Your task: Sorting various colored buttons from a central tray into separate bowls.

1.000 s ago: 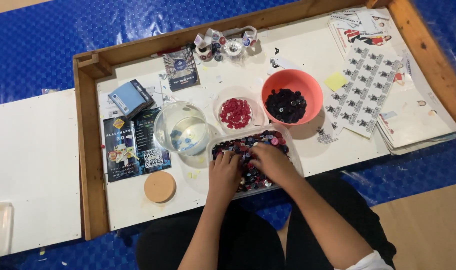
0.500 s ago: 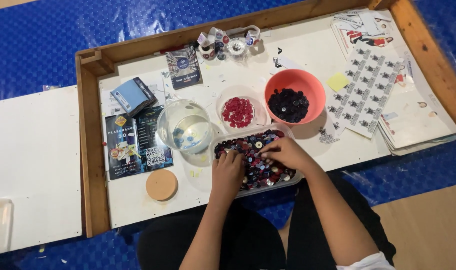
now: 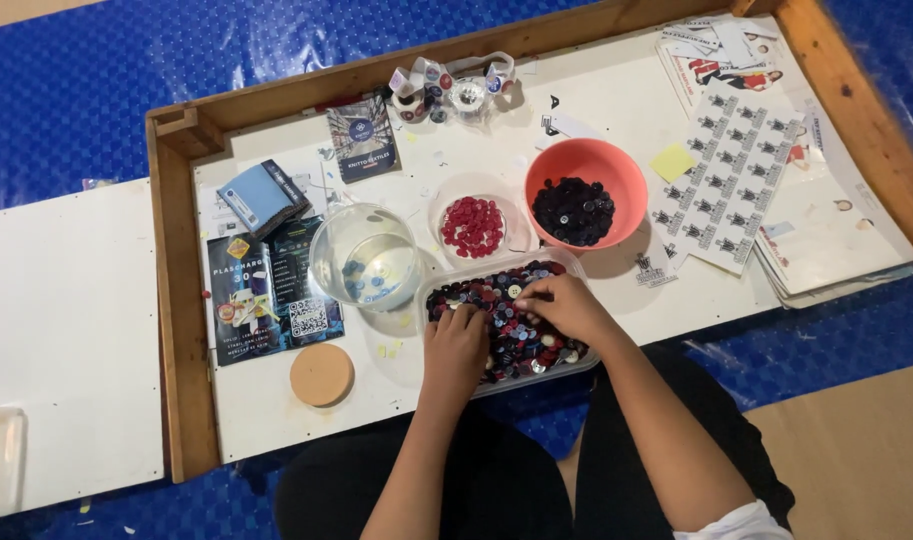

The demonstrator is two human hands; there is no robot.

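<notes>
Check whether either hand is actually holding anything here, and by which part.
It cannot be told. Both the left hand and the right hand rest palm-down in the clear tray of mixed buttons; the fingertips hide any pinched button.

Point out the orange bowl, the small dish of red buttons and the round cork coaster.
orange bowl (image 3: pixel 619 168): head view, bare inner wall at right.
dish of red buttons (image 3: pixel 450 198): head view, clear rim.
cork coaster (image 3: pixel 322 374): head view, centre.
</notes>
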